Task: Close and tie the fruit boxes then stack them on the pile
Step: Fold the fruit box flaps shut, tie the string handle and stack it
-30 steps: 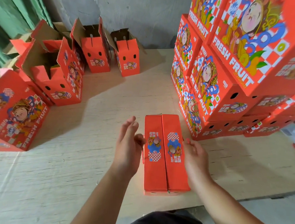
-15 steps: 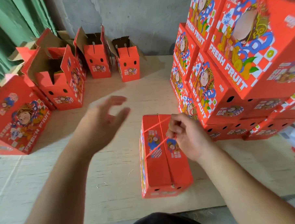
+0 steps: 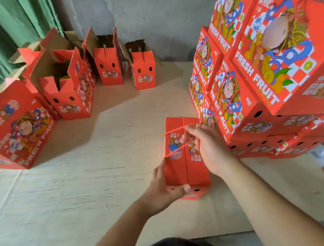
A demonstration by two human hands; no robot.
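- Curtain, green, hangs down the far left edge, with a grey wall running behind everything else.
- Closed box sits at the left, tilted a bit, "FRESH FRUIT" printed on its side face.
- Open boxes next: a cluster of them just beside the closed one with flaps sticking up, then two more and further back near the wall, also with flaps up.
- Floor board is pale wood, all the boxes stand on it.
- Left hand is at the near left corner of the middle box, thumb pressed on the near end face, fingers running up the left side, so it's gripping that corner.
- That middle box is the one being tied. It stands upright in the centre of the board, both top flaps folded shut, right next to the pile.
- Red cord runs slantwise across the box top, from the left edge up to the right hand.
- Right hand is over the top of the box, fingers curled and pinching the cord loops.
- Pile of closed boxes fills the right side, stacked several high, touching or almost touching the middle box, can't tell which.
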